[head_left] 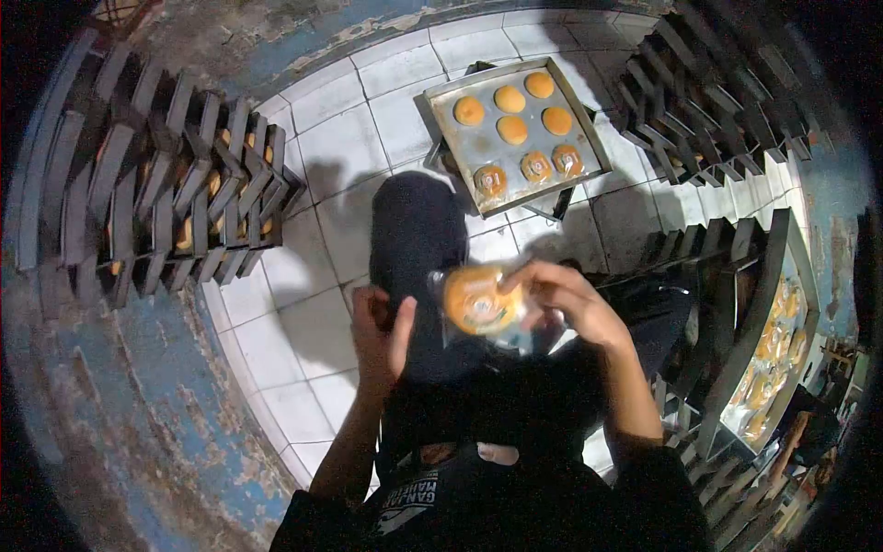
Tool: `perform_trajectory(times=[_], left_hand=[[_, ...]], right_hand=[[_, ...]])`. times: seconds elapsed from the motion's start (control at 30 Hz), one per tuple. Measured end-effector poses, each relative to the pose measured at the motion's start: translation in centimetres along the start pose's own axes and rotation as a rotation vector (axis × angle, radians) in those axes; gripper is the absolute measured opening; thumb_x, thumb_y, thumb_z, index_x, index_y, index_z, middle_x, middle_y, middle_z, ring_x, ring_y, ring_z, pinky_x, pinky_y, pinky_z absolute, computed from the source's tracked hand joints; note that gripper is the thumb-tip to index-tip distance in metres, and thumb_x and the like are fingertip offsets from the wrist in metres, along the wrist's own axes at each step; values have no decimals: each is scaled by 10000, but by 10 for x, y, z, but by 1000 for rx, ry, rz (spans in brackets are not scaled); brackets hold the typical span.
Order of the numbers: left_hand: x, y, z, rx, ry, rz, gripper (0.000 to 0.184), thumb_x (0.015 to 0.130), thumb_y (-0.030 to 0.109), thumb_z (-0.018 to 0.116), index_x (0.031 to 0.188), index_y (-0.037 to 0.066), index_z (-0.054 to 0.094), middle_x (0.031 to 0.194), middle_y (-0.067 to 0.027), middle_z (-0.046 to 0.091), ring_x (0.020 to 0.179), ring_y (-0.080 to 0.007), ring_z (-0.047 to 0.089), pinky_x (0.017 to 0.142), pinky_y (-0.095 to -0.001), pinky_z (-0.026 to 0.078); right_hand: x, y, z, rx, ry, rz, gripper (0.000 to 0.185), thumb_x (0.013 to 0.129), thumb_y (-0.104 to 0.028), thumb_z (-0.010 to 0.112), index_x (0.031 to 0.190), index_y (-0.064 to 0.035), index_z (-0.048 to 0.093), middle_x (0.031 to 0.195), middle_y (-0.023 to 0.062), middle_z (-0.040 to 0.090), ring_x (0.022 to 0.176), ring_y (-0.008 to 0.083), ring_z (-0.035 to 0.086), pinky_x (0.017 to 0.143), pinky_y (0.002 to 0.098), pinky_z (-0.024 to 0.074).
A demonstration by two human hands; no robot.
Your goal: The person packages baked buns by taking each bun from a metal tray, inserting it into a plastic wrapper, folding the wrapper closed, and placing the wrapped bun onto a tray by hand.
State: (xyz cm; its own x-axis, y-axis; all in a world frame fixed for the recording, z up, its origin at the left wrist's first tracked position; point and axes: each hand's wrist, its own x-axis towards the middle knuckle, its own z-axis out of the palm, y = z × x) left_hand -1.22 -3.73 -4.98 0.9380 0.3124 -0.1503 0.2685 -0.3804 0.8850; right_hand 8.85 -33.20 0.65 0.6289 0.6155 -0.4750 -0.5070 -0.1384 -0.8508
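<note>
My right hand (575,304) grips a round bun in a clear plastic wrapper (478,299) with a printed label, held above my lap. Empty, with its thumb apart from curled fingers, my left hand (382,336) is just left of that wrapped bun, not touching it. Beyond my knee is a metal tray (474,145), tilted slightly in the view. Several plain golden buns (510,129) lie in its far part, and three wrapped buns (535,166) lie along its near side.
Dark racks stand on the left (175,184) and far right (708,101), with buns visible in the left one. A tray of several wrapped buns (768,354) is at the lower right. White floor tiles (345,138) surround the tray; a peeling blue wall (156,396) borders them.
</note>
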Motion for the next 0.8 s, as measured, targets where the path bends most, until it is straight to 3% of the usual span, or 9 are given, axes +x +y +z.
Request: perform_trajectory(times=[0.23, 0.33, 0.43, 0.5, 0.57, 0.6, 0.63, 0.73, 0.8], left_hand=[[7, -18, 13, 2, 251, 64, 343, 939, 141, 753, 1103, 30, 473, 852, -69, 552, 760, -156, 569, 677, -330, 486], [7, -16, 14, -35, 245, 33, 351, 940, 162, 752, 1108, 29, 474, 872, -64, 546, 761, -145, 547, 684, -321, 474], [8, -12, 18, -59, 252, -26, 362, 934, 175, 759, 1098, 34, 471, 880, -65, 539, 768, -139, 536, 693, -311, 456], [7, -11, 16, -44, 260, 26, 373, 925, 181, 774, 1086, 41, 467, 875, -56, 524, 780, -136, 525, 707, -310, 453], [7, -17, 14, 24, 257, 36, 372, 926, 177, 775, 1084, 44, 466, 870, -48, 513, 779, -133, 516, 705, -312, 451], [7, -21, 13, 101, 256, 42, 370, 927, 174, 777, 1081, 47, 465, 864, -40, 503, 777, -129, 507, 703, -313, 450], [5, -22, 13, 102, 248, 33, 370, 927, 174, 777, 1081, 47, 465, 864, -40, 503, 777, -129, 507, 703, -313, 450], [2, -24, 14, -53, 220, -3, 355, 935, 165, 774, 1077, 53, 469, 858, -22, 493, 756, -125, 481, 688, -309, 436], [3, -25, 16, -152, 198, 28, 307, 954, 121, 757, 1067, 73, 475, 867, -1, 478, 757, -103, 466, 675, -295, 414]], right_hand=[[153, 36, -69, -45, 701, -560, 403, 1013, -169, 727, 1331, -57, 507, 1157, 86, 636, 1029, 148, 660, 709, 269, 587], [231, 68, -109, -12, 689, -317, 560, 1039, -242, 689, 1494, -63, 416, 1403, 210, 535, 1253, 239, 610, 983, 329, 543], [318, 226, -195, -729, 712, -251, 813, 1021, -389, 697, 1669, -145, 272, 1647, 296, 331, 1405, 322, 530, 1050, 409, 534], [282, 212, -181, -560, 566, -43, 850, 1013, -417, 693, 1686, -167, 239, 1714, 279, 224, 1494, 365, 433, 1119, 471, 481], [223, 129, -140, -1003, 417, 482, 884, 970, -379, 730, 1680, -155, 252, 1699, 271, 269, 1519, 379, 401, 1132, 471, 476], [184, 112, -113, -1838, 579, 251, 816, 916, -335, 754, 1620, -148, 386, 1633, 263, 400, 1452, 396, 488, 1103, 478, 505], [167, 129, -126, -1930, 571, -78, 634, 888, -329, 749, 1461, -130, 563, 1558, 223, 504, 1366, 391, 566, 1034, 473, 552], [55, 47, -61, -1345, 494, -107, 436, 984, -469, 657, 1052, -40, 692, 852, 199, 736, 704, 422, 724, 691, 511, 598], [4, 68, -42, -1557, 388, -66, 556, 981, -582, 618, 809, -59, 698, 760, 166, 701, 692, 353, 713, 647, 469, 568]])
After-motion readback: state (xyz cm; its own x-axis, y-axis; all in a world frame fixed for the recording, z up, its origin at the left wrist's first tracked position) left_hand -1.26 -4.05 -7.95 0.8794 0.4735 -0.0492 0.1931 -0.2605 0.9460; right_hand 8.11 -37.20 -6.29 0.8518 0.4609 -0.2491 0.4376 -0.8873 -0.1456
